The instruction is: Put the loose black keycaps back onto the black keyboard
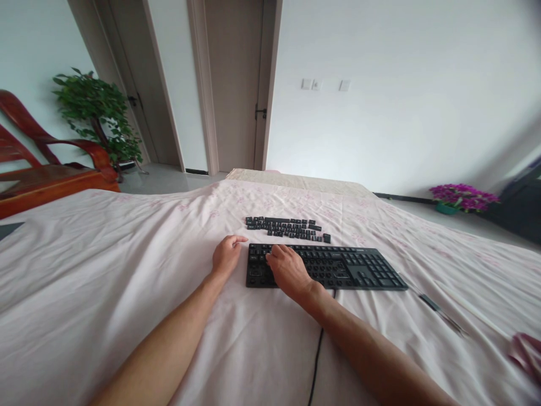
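A black computer keyboard (367,268) lies on the pink bedsheet, many of its keycaps off over the left and middle part. My right hand (289,272) is over the keyboard's left part, fingers bent and pressed together at the upper rows; whatever is between the fingertips is hidden. Just off the keyboard's left end, my left hand (227,256) rests on the sheet, a finger stretched toward the keyboard corner and the others loosely curled, with nothing seen in it. Loose black keycaps (287,226) lie in rough rows behind the keyboard.
A black cable (318,361) runs from the keyboard toward me. Right of the keyboard lies a thin tool with a dark handle and wire end (430,302). A pink cloth (526,352) sits at the right edge. Beyond the bed are a wooden chair (54,169) and potted plants.
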`<action>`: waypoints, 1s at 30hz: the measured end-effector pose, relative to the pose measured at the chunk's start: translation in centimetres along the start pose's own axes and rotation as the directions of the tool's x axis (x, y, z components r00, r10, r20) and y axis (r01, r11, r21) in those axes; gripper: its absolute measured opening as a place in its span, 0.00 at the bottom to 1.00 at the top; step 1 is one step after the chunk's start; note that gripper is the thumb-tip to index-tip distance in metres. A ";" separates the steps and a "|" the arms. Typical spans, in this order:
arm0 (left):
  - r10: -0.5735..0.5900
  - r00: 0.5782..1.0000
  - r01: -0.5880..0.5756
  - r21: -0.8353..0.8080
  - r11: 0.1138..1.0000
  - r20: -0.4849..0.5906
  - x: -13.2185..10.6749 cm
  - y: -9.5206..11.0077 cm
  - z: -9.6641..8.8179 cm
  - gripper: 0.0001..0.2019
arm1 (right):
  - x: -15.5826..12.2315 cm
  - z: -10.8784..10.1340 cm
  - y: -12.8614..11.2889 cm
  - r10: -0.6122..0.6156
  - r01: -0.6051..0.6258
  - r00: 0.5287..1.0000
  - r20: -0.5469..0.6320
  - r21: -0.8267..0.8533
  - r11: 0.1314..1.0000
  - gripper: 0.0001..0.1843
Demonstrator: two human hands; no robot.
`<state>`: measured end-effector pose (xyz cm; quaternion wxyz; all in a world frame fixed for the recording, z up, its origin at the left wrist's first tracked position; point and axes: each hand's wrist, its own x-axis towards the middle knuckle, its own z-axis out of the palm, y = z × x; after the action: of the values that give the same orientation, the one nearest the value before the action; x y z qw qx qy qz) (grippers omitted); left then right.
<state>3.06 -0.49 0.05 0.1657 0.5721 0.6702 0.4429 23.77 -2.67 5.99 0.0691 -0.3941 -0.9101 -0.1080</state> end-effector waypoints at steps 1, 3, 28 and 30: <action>-0.002 1.000 0.002 0.002 1.000 -0.001 0.0 0.0 0.0 0.16 | -0.1 -0.2 -0.1 0.000 0.000 1.000 0.003 -0.005 1.000 0.10; -0.005 1.000 0.005 0.007 1.000 -0.001 0.0 -0.1 0.0 0.16 | -0.4 -0.4 -0.5 -0.003 0.003 1.000 0.002 -0.016 1.000 0.09; 0.026 1.000 -0.026 0.024 0.999 0.012 -0.5 0.0 0.2 0.15 | -1.0 0.2 2.5 0.193 -0.213 0.977 0.090 0.371 0.904 0.23; 0.023 1.000 -0.023 0.021 1.000 0.013 -0.5 0.0 0.2 0.15 | -0.7 0.3 2.8 0.223 -0.235 0.972 0.076 0.382 0.894 0.20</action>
<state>3.32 -0.84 -0.23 0.1587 0.5842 0.6672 0.4340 26.33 -1.25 5.97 0.1442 -0.4784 -0.8616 0.0890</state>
